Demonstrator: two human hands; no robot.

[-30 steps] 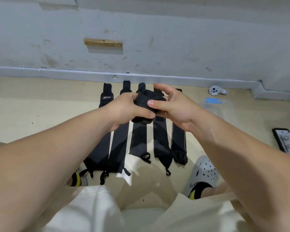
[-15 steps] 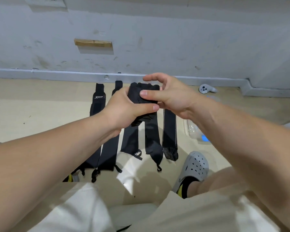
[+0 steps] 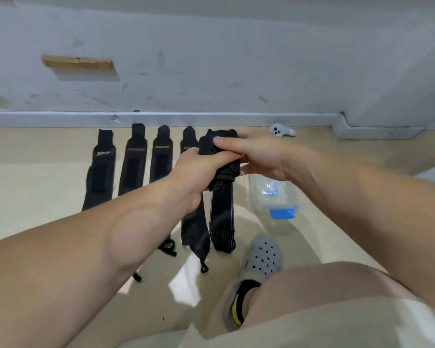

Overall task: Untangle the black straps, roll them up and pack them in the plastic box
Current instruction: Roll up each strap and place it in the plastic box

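Both of my hands hold a rolled black strap [image 3: 212, 145] in the air above the floor. My left hand [image 3: 199, 169] grips it from the left and below. My right hand [image 3: 259, 154] pinches it from the right, thumb on top. Several black straps [image 3: 133, 159] lie flat side by side on the beige floor, running from the wall towards me. The rightmost flat strap [image 3: 222, 217] lies just under the roll. A clear plastic box [image 3: 274, 197] with a blue clip sits on the floor beneath my right wrist.
A grey wall with a raised skirting [image 3: 211, 119] closes off the far side. A white controller [image 3: 281, 130] lies by the skirting at right. My grey perforated shoe [image 3: 259, 267] and bent knee are in the lower right.
My hands have shifted to the right with the rolled strap, now near the plastic box. The view swung right too, so the box shows beneath my right wrist.
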